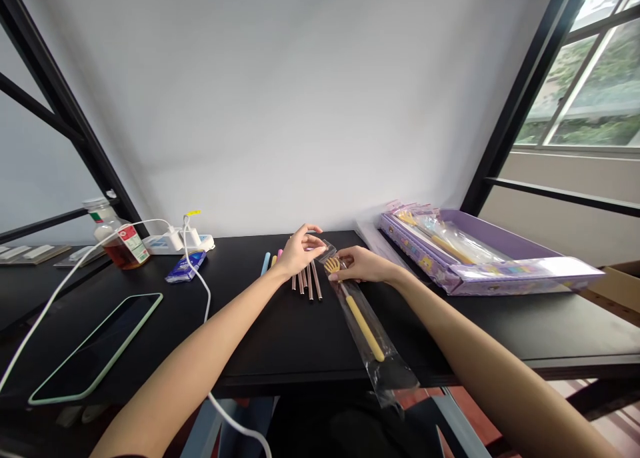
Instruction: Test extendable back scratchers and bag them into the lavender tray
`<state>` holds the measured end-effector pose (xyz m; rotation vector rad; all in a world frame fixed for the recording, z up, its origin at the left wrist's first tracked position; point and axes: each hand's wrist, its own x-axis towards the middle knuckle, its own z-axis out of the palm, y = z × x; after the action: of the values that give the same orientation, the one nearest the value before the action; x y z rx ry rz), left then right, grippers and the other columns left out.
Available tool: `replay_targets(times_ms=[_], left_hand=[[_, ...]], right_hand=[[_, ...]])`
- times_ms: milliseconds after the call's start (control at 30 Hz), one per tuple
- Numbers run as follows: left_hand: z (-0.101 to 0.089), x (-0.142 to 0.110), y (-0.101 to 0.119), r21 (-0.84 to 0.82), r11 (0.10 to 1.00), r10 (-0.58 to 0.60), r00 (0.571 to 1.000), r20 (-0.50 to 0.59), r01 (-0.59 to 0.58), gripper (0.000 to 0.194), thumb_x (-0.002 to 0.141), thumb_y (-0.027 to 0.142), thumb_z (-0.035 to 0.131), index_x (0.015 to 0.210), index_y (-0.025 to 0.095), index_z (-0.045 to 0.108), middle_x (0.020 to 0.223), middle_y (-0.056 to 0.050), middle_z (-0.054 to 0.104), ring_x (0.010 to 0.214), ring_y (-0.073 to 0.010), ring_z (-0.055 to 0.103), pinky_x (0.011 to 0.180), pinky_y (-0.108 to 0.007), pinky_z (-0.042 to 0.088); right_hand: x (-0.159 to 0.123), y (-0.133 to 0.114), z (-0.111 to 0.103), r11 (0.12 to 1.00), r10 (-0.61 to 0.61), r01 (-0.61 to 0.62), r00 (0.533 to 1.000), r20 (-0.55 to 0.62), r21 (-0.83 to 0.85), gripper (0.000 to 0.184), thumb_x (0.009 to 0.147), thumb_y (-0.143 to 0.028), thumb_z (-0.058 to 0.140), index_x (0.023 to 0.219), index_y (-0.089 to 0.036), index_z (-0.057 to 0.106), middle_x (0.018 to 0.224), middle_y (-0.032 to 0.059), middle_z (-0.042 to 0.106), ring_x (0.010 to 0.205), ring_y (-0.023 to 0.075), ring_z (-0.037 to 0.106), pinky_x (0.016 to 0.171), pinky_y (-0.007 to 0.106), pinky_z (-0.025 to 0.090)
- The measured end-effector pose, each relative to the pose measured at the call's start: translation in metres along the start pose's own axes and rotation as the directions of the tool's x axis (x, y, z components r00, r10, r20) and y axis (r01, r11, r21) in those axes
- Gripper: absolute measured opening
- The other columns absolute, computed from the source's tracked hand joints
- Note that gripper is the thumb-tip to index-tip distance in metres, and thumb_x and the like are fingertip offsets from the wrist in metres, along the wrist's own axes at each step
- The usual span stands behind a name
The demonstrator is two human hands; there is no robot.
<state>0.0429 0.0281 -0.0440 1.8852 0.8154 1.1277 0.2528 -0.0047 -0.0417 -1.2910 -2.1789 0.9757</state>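
Observation:
A back scratcher with a yellow handle, a thin metal shaft and a claw-shaped head lies slantwise inside a clear plastic bag. The bag's lower end hangs over the front edge of the table. My right hand grips the bagged scratcher just by its claw head. At the bag's top end, the thumb and fingers of my left hand are closed on the clear plastic. Several metal rods lie below and behind my left hand, partly hidden by it. Blue, yellow and pink handle ends show beside its wrist.
On the black table's right stands an open purple box with bagged scratchers inside. To the left are a phone, a blue packet, a power strip and a jar of dark liquid. A white cable crosses the table.

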Motion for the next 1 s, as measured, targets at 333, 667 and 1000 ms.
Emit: replay_targets(times_ms=[333,667,1000], left_hand=[[0.005,0.020,0.004,0.503,0.849,0.090,0.983,0.161,-0.160,0.018,0.092,0.015,0.047,0.096,0.022,0.064,0.076,0.000,0.072,0.073,-0.0176,0.068,0.075,-0.029,0.051],[0.008,0.014,0.001,0.469,0.847,0.213,0.968,0.132,-0.250,0.028,0.084,0.008,0.053,0.107,0.021,0.065,0.111,-0.005,0.070,0.084,-0.0150,0.070,0.080,-0.027,0.054],[0.007,0.002,0.004,0.352,0.923,0.167,0.986,-0.007,-0.154,0.016,0.091,0.023,0.056,0.105,0.024,0.065,0.089,0.000,0.078,0.095,-0.0186,0.074,0.091,-0.031,0.054]], right_hand=[[-0.002,0.004,-0.010,0.912,-0.041,-0.135,0.910,-0.412,-0.388,0.041,0.079,-0.059,0.068,0.089,-0.020,0.067,0.073,0.0033,0.069,0.069,0.0192,0.063,0.061,0.028,0.039],[0.020,0.027,-0.055,0.757,0.012,-0.186,0.962,-0.272,-0.627,0.033,0.069,-0.028,0.078,0.101,-0.021,0.076,0.106,0.0087,0.076,0.103,0.0314,0.067,0.082,0.034,0.047],[0.011,0.046,-0.053,0.798,-0.065,-0.128,0.953,-0.295,-0.589,0.030,0.075,-0.029,0.073,0.104,-0.020,0.074,0.099,0.0061,0.076,0.097,0.0267,0.069,0.080,0.031,0.047]])
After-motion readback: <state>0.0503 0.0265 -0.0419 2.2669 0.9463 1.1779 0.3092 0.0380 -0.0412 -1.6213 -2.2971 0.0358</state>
